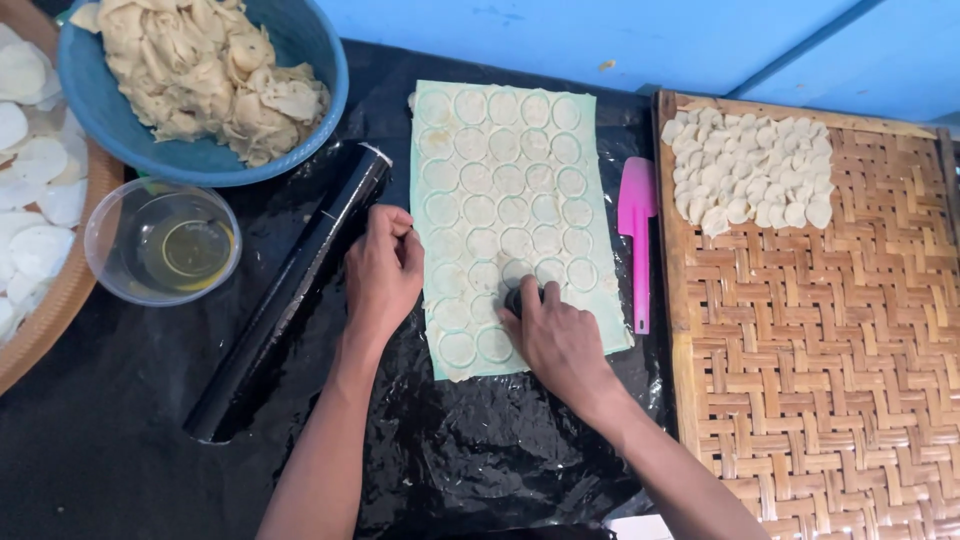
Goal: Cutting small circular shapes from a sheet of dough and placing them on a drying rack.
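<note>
Head view: right hand (pixel 560 340) clamped on small dark round cutter (pixel 517 298), pressed down on the thin pale rectangular dough sheet (pixel 505 200). The sheet's long axis runs away from the person; cut circles cover most of it, uncut dough at the near end. Left hand (pixel 385 268), fingers curled together, pins the sheet's left edge on the black-plastic-covered worktop (pixel 120 400). Forearms angle inward.

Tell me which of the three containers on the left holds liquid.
The small clear bowl, near the black roller. It holds yellowish liquid. The blue bowl above it is heaped with dough scraps, and the woven tray at the left edge carries white discs.
</note>
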